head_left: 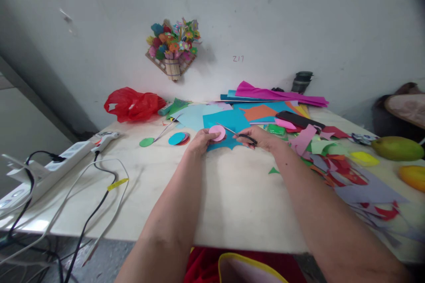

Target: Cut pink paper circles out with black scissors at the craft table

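The left hand pinches a pink disc, inward of the desk's back edge; the right hand grips scissors beside it. A green disc and a stack (blue on top) lie toward the left edge, apparently cut; the blue sheet looks only partly used.

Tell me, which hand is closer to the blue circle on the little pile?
The left hand. It is just right of the blue circle, holding a pink circle. The right hand is farther to the right, holding scissors.
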Motion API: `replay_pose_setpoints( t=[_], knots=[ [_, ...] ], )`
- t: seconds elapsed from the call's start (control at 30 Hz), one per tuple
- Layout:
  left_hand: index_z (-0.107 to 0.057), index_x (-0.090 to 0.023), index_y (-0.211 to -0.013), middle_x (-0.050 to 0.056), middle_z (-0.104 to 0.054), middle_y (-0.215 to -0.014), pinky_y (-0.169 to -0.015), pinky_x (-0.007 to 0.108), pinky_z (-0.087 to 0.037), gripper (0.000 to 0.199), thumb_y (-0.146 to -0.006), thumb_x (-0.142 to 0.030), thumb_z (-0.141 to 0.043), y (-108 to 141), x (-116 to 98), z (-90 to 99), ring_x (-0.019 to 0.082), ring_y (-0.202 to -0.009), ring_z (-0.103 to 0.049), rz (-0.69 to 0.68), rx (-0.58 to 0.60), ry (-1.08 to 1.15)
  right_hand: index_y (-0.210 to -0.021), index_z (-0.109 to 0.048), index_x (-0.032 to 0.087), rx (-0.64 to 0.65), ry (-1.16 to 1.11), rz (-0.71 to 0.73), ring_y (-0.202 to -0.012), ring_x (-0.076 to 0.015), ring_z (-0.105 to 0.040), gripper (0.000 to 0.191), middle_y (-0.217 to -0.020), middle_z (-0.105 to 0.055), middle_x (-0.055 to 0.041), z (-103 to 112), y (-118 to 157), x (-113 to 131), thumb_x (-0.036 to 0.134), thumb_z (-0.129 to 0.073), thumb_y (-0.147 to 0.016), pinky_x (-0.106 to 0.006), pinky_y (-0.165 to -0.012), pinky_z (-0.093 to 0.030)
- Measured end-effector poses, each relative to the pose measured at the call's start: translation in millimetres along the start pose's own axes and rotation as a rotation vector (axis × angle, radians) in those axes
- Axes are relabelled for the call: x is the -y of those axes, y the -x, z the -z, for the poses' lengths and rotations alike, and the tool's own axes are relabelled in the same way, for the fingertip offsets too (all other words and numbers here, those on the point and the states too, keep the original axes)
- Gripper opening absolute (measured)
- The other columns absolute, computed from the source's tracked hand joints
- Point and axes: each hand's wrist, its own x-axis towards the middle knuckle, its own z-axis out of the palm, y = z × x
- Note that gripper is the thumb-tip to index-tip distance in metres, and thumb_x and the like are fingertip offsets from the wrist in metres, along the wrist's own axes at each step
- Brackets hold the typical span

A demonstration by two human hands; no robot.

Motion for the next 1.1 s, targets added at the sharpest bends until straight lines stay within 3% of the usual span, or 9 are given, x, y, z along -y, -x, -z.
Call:
replay_pose_setpoints(
  t=[0.1, 0.3, 0.5, 0.6, 0.67, 0.77, 0.9, 0.97, 1.1],
  knots=[
    [-0.070, -0.006, -0.075, 0.013, -0.070, -0.074, -0.077, 0.034, -0.050, 0.036, -0.051, -0.029, -0.084, -0.4, 0.2, 1.0, 0.024, -0.075, -0.067, 0.001, 0.017, -0.015, -0.074, -0.070, 0.014, 0.075, -0.020, -0.017, -0.040, -0.0066, -0.035, 0.018, -0.044, -0.042, 0.0050, 4.9, -2.2, -4.3, 0.031, -0.070, -0.067, -0.022, -0.037, -0.027],
    [-0.071, -0.007, -0.076, 0.015, -0.072, -0.079, -0.080, 0.037, -0.050, 0.037, -0.052, -0.032, -0.083, 0.5, 0.2, 0.6, 0.027, -0.080, -0.067, 0.004, 0.084, -0.021, -0.078, -0.072, 0.016, 0.097, 0.041, 0.012, -0.041, -0.0066, -0.035, 0.023, -0.045, -0.043, 0.0056, 9.7, 0.0, -4.5, 0.035, -0.071, -0.065, -0.022, -0.038, -0.027],
    [-0.071, -0.007, -0.081, 0.016, -0.072, -0.079, -0.082, 0.039, -0.049, 0.041, -0.053, -0.034, -0.083, 0.7, 1.4, 2.2, 0.029, -0.084, -0.068, 0.007, 0.105, -0.035, -0.074, -0.067, 0.012, -0.026, 0.060, -0.020, -0.040, -0.0069, -0.040, 0.029, -0.047, -0.048, 0.0032, 8.7, 1.3, -1.6, 0.039, -0.074, -0.066, -0.022, -0.038, -0.034],
    [-0.071, -0.007, -0.081, 0.016, -0.072, -0.080, -0.081, 0.038, -0.050, 0.040, -0.055, -0.034, -0.082, 1.1, 0.7, 1.5, 0.029, -0.084, -0.068, -0.001, 0.119, -0.038, -0.088, -0.066, 0.013, -0.120, 0.122, -0.066, -0.039, -0.0083, -0.044, 0.037, -0.050, -0.053, 0.0021, 8.5, -5.4, -7.2, 0.040, -0.076, -0.065, -0.023, -0.041, -0.039],
    [-0.071, -0.007, -0.080, 0.016, -0.072, -0.079, -0.081, 0.038, -0.050, 0.039, -0.054, -0.034, -0.082, 2.8, -1.1, -0.9, 0.029, -0.084, -0.068, 0.002, 0.120, -0.041, -0.097, -0.066, 0.014, -0.172, 0.238, -0.083, -0.040, -0.0102, -0.047, 0.044, -0.050, -0.055, 0.0016, 7.5, -10.7, -11.4, 0.042, -0.076, -0.065, -0.024, -0.043, -0.040],
    [-0.071, -0.007, -0.079, 0.015, -0.071, -0.077, -0.081, 0.038, -0.050, 0.039, -0.053, -0.034, -0.082, 5.9, -3.6, -5.5, 0.029, -0.084, -0.068, 0.005, 0.100, -0.052, -0.088, -0.070, 0.017, -0.233, 0.552, -0.063, -0.045, -0.0136, -0.054, 0.038, -0.052, -0.059, -0.0009, 2.4, -14.7, -12.7, 0.047, -0.073, -0.066, -0.026, -0.048, -0.040],
    [-0.071, -0.006, -0.078, 0.015, -0.071, -0.075, -0.080, 0.037, -0.050, 0.039, -0.052, -0.033, -0.083, 7.3, -3.2, -8.5, 0.029, -0.083, -0.068, 0.013, 0.107, -0.066, -0.082, -0.074, 0.022, -0.296, 0.988, -0.008, -0.073, -0.0216, -0.064, 0.026, -0.075, -0.070, -0.0071, -10.8, -12.8, -6.7, 0.045, -0.065, -0.073, -0.027, -0.058, -0.040],
    [-0.071, -0.006, -0.080, 0.015, -0.071, -0.075, -0.081, 0.038, -0.050, 0.040, -0.053, -0.033, -0.083, 7.0, -1.9, -8.8, 0.029, -0.083, -0.068, 0.015, 0.133, -0.068, -0.084, -0.075, 0.023, -0.306, 1.108, -0.008, -0.084, -0.0238, -0.064, 0.021, -0.087, -0.072, -0.0090, -17.0, -12.1, -4.7, 0.039, -0.063, -0.075, -0.028, -0.062, -0.040],
    [-0.071, -0.006, -0.083, 0.015, -0.071, -0.075, -0.080, 0.038, -0.050, 0.041, -0.055, -0.035, -0.081, 6.9, -0.4, -9.6, 0.029, -0.084, -0.068, 0.024, 0.166, -0.077, -0.090, -0.074, 0.020, -0.294, 1.188, -0.043, -0.088, -0.0264, -0.064, 0.024, -0.094, -0.071, -0.0133, -23.9, -13.5, -5.1, 0.034, -0.059, -0.078, -0.030, -0.066, -0.042]
  ],
)
